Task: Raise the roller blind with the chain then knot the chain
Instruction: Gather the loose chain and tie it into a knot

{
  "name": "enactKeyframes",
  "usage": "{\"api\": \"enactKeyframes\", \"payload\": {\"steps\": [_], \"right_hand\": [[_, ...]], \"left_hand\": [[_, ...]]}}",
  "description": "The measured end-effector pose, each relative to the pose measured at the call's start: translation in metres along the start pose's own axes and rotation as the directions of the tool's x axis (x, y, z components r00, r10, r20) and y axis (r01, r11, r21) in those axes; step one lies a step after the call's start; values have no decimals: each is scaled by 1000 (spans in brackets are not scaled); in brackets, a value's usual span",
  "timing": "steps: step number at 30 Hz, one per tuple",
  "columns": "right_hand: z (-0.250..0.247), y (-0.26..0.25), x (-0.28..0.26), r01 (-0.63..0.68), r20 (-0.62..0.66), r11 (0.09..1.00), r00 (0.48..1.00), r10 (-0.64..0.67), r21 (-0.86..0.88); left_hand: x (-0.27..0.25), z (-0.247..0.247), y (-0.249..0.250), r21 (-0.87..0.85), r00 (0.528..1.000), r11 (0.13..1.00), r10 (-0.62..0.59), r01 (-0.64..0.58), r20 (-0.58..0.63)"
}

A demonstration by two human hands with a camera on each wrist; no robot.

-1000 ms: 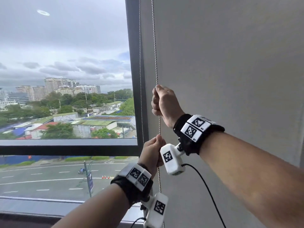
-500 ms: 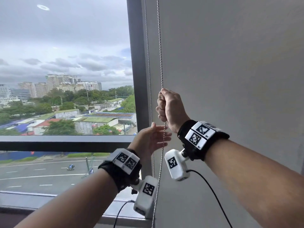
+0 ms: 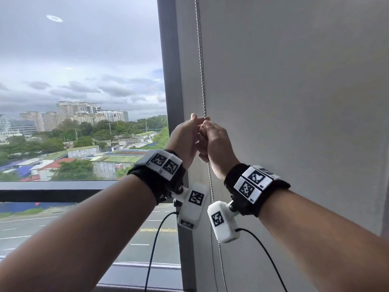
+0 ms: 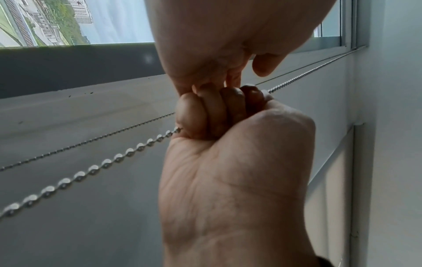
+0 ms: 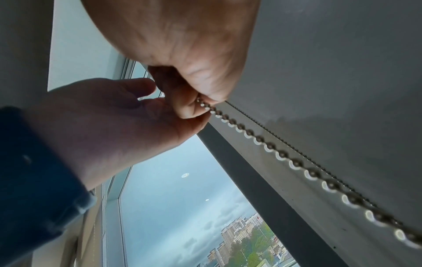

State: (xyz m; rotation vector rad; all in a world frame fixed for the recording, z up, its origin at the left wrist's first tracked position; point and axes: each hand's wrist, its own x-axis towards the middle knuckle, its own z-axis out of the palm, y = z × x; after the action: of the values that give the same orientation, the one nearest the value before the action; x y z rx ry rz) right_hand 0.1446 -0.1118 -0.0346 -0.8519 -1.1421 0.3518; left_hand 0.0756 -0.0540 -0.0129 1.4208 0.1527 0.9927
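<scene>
Your bead chain [image 3: 202, 66] hangs in front of the left edge of the grey roller blind [image 3: 294, 102], just right of the dark window frame [image 3: 170, 81], and it runs straight down from the top of the head view into your hands, then out below them toward the sill. A second, thinner-looking strand of the same loop lies behind it against the blind; the left wrist view shows both strands side by side. Your right hand [image 3: 214, 142] is closed in a fist round the front strand: in the left wrist view its fingers [image 4: 212, 112] curl tightly over the beads, with the chain entering at the little-finger side and leaving past the thumb. Your left hand [image 3: 185, 140] sits just left of it, touching it, with the thumb raised and the fingers half bent toward the right fist. The right wrist view shows that palm cupped against the right hand's curled fingers; whether the left fingers actually pinch the chain I cannot tell, since the right hand covers that spot. Both wrists carry black bands with white marker blocks, and black cables trail down from the camera units below them. To the left, through the glass, you see a grey cloudy sky, tower blocks, trees, low roofs and a road, with a dark horizontal rail [image 3: 52, 191] crossing the pane.
</scene>
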Motion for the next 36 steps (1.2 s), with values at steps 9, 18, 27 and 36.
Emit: {"api": "enactKeyframes", "payload": {"steps": [9, 18, 27, 36], "right_hand": [[-16, 14, -11, -18, -41, 991, 999, 13, -130], [-24, 40, -16, -17, -165, 969, 986, -25, -248], [-26, 75, 1, -5, -165, 959, 985, -44, -285], [-27, 114, 39, 5, -74, 974, 997, -22, -226]], "left_hand": [[17, -12, -10, 118, 994, 992, 61, -50, -93], [33, -31, -42, 197, 992, 980, 26, -2, -120], [46, -39, -68, 181, 994, 983, -8, 28, -112], [75, -43, -70, 135, 989, 991, 27, -7, -147]]}}
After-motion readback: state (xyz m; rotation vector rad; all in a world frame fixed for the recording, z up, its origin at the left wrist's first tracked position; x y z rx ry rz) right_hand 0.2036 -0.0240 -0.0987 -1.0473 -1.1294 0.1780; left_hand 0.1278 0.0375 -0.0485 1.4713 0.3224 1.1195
